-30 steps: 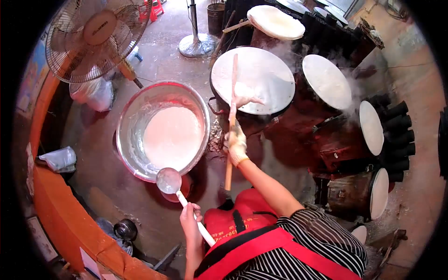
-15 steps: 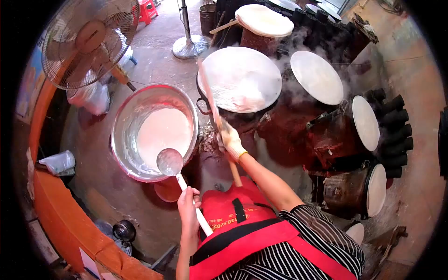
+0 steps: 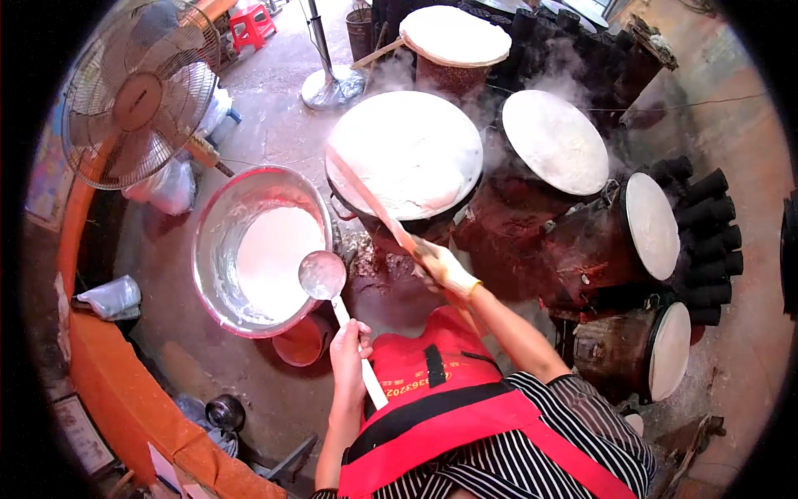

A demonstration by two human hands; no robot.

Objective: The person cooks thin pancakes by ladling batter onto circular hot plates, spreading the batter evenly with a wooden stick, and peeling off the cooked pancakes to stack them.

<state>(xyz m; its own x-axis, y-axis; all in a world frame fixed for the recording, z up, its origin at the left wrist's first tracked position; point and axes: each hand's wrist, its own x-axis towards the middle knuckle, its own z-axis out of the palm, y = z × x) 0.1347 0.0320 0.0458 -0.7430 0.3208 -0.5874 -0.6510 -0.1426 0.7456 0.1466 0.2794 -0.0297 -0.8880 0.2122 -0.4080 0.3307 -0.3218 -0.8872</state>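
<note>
Now that white batter (image 3: pixel 407 154) covers the round, dark-rimmed griddle (image 3: pixel 479 183) at upper centre more evenly, spreading looks nearly done, the fingers of the gloved right hand (image 3: pixel 445 268) gripping a long wooden stick (image 3: pixel 366 195), those of the bare left hand (image 3: pixel 349 343) a white-handled metal ladle (image 3: pixel 322 275).

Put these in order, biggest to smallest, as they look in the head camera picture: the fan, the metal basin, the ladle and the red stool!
1. Fan and metal basin: too alike to rank
2. Ladle
3. Red stool
</note>
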